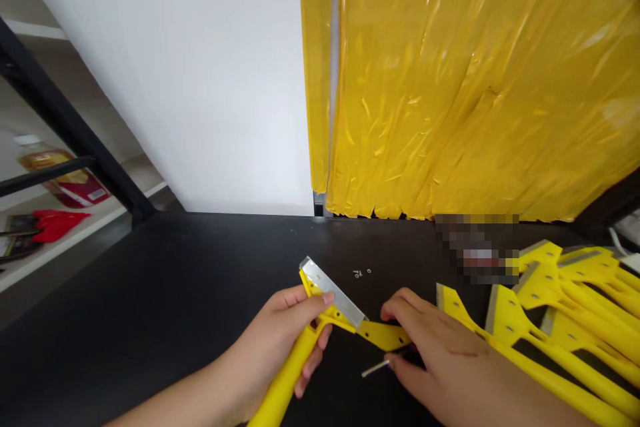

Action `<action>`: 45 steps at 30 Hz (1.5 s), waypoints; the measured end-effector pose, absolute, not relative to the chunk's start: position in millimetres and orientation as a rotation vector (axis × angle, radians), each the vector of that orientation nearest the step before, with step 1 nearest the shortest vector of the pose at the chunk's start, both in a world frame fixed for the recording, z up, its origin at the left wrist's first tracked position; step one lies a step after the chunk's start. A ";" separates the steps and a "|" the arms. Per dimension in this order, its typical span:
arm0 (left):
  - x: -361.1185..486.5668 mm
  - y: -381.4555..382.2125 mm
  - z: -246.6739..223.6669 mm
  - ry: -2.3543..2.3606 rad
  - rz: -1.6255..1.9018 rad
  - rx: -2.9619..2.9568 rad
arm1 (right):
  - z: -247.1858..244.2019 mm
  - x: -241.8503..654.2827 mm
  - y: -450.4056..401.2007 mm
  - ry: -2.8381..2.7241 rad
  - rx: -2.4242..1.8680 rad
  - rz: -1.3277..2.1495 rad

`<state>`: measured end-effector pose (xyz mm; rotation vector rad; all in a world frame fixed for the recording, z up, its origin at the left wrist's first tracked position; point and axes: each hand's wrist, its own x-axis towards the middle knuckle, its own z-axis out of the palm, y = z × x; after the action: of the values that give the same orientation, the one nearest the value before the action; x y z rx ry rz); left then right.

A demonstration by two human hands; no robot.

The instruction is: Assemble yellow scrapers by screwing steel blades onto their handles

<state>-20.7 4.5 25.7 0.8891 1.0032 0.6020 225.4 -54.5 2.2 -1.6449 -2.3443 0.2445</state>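
My left hand [295,327] is closed around a yellow scraper [285,373], its thumb pressing on a silver metal blade strip [334,290] laid along the scraper's head. My right hand [425,347] is bent, with fingertips at the end of a flat yellow plate with holes [380,334]. That plate's other end meets the corner of the scraper head. From between the right thumb and fingers a thin metal rod [375,368] pokes out to the left; its rear part is hidden. Several tiny fasteners [357,274] lie on the table beyond the scraper.
Several more yellow scrapers [550,293] are heaped on the black table [150,307] at right. Behind them a patch is pixelated. A white panel [210,80] and yellow plastic sheeting [450,93] stand at the back. A bottle [60,170] is on the left shelf.
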 end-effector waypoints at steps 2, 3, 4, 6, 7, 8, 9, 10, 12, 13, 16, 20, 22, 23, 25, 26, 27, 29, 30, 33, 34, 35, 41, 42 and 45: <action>-20.4 4.4 25.1 1.012 0.605 0.886 | 0.8 224.8 -56.6 -2.329 -1.558 0.134; -20.4 4.5 24.7 1.009 0.610 0.886 | 1.5 223.7 -57.7 -2.322 -1.544 0.144; -20.5 4.6 24.3 1.004 0.615 0.888 | 3.4 222.2 -58.5 -2.316 -1.552 0.194; -21.3 5.2 23.4 0.987 0.618 0.895 | 9.1 219.0 -58.6 -2.291 -1.606 0.344; -21.7 5.7 23.0 0.980 0.620 0.897 | 11.9 217.9 -57.8 -2.272 -1.640 0.406; -22.1 6.1 22.7 0.977 0.621 0.897 | 14.2 217.6 -56.4 -2.252 -1.671 0.458; -22.3 6.5 22.5 0.977 0.623 0.897 | 15.8 218.1 -54.3 -2.226 -1.695 0.502; -22.2 6.7 22.3 0.981 0.622 0.900 | 16.8 219.4 -51.7 -2.191 -1.717 0.547; -21.4 6.2 22.1 0.997 0.609 0.914 | 18.5 223.4 -45.5 -2.080 -1.755 0.655; -20.6 5.3 21.8 1.005 0.603 0.920 | 19.8 225.3 -42.3 -2.002 -1.757 0.723; -17.2 0.5 18.1 1.006 0.581 0.917 | 27.1 226.6 -35.7 -1.761 -1.645 0.976; -12.2 -8.6 2.6 0.897 0.489 0.973 | 35.1 215.1 -36.5 -1.551 -1.408 1.398; -9.9 -13.4 -6.5 0.843 0.473 1.047 | 34.2 207.2 -38.9 -1.506 -1.360 1.507; -8.8 -15.7 -9.9 0.830 0.484 1.080 | 32.7 203.8 -40.0 -1.499 -1.347 1.532; -7.2 -19.7 -12.9 0.828 0.508 1.110 | 29.2 199.2 -41.7 -1.493 -1.332 1.545; -6.7 -21.2 -12.3 0.833 0.515 1.111 | 27.7 198.1 -42.3 -1.496 -1.325 1.546; -6.5 -22.3 -10.5 0.836 0.517 1.105 | 26.6 197.6 -42.7 -1.499 -1.323 1.542; -7.1 -23.3 -4.6 0.814 0.511 1.105 | 25.9 197.7 -43.2 -1.516 -1.310 1.531; -7.7 -23.3 -1.5 0.800 0.508 1.109 | 26.0 197.9 -43.3 -1.525 -1.299 1.531; -9.8 -22.1 3.8 0.781 0.498 1.154 | 26.3 196.7 -43.3 -1.546 -1.288 1.525; -10.2 -21.7 3.5 0.782 0.482 1.175 | 25.7 195.7 -43.3 -1.551 -1.298 1.520; -10.5 -21.3 2.3 0.784 0.463 1.192 | 24.6 194.5 -43.3 -1.557 -1.310 1.506; -7.6 -23.1 -9.0 0.833 0.457 1.211 | 13.8 188.3 -44.6 -1.521 -1.298 1.533; -6.8 -23.6 -9.5 0.837 0.461 1.198 | 13.2 187.9 -44.9 -1.521 -1.308 1.517; -5.5 -24.1 -8.5 0.823 0.482 1.135 | 15.9 187.7 -45.8 -1.567 -1.324 1.470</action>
<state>-5.5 -24.1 -8.5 1.1350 0.8235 0.4822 187.7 -45.8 15.9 -1.3236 -1.5672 1.4704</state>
